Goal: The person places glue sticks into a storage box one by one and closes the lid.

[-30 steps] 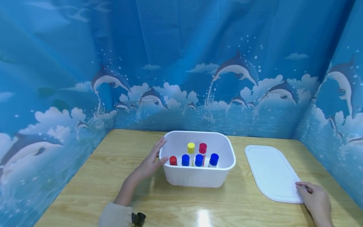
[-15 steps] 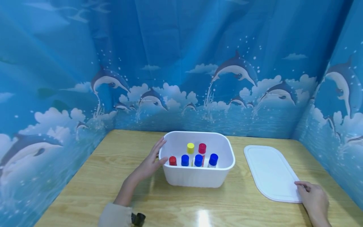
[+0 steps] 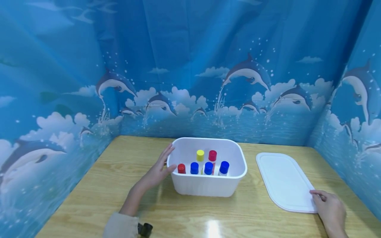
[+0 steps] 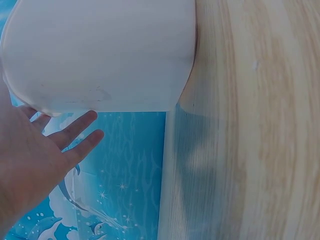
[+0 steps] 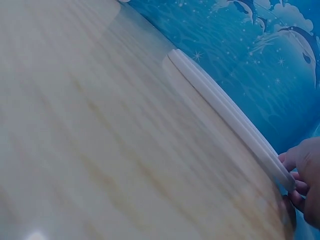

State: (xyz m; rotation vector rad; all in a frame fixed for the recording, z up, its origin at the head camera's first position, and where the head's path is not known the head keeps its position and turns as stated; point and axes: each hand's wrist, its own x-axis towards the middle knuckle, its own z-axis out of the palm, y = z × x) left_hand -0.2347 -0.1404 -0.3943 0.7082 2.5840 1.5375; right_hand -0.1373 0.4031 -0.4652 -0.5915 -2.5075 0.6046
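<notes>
A white plastic bin (image 3: 205, 185) stands in the middle of the table, holding several upright bottles with red, blue and yellow caps (image 3: 200, 154); its front wall hides their lower parts. My left hand (image 3: 156, 173) rests at the bin's left end, fingers extended along the rim. In the left wrist view those fingers (image 4: 80, 125) spread out beside the bin's smooth end wall (image 4: 100, 55). To the right lies a flat white lid (image 3: 285, 181). My right hand (image 3: 331, 208) pinches its near right corner between thumb and fingers, as the right wrist view also shows at the lid's edge (image 5: 225, 110).
The wooden table (image 3: 125, 165) runs back to a blue dolphin-print curtain (image 3: 190, 82), which also hangs along the left and right sides. A strip of bare tabletop separates bin and lid. A small black object (image 3: 145, 229) sits by the left sleeve (image 3: 121, 224).
The right hand and the lid have shifted very slightly to the left. The left hand and the bin look unchanged.
</notes>
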